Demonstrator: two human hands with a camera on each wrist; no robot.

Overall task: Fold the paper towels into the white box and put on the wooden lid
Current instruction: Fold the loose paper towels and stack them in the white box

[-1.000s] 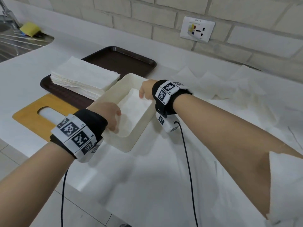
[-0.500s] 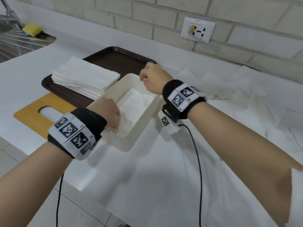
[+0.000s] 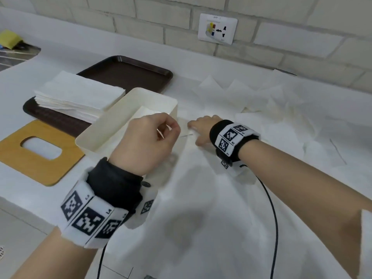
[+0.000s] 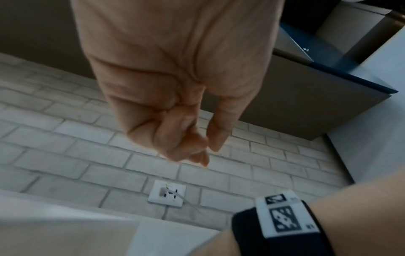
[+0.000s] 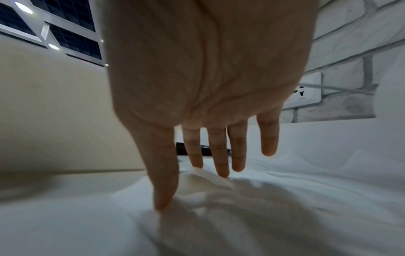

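The white box (image 3: 104,125) stands open on the counter with a folded paper towel (image 3: 145,113) lying in it. My left hand (image 3: 161,131) hovers over the box's right side with its fingers curled; the left wrist view shows that hand (image 4: 206,150) holding nothing. My right hand (image 3: 198,127) lies just right of the box on loose paper towels (image 3: 261,101). Its straight fingers (image 5: 221,155) and thumb touch a rumpled sheet. The wooden lid (image 3: 40,168) with its oval slot lies flat to the left of the box.
A stack of folded paper towels (image 3: 80,93) sits on a brown tray (image 3: 128,75) behind the box. A large white sheet (image 3: 201,198) covers the near counter. A wall socket (image 3: 217,29) is on the brick wall. A sink edge (image 3: 12,57) and yellow sponge (image 3: 8,40) are far left.
My left hand let go of the box's near rim and rose to the right over the box. My right hand left the box's far corner and came down onto the loose paper beside it.
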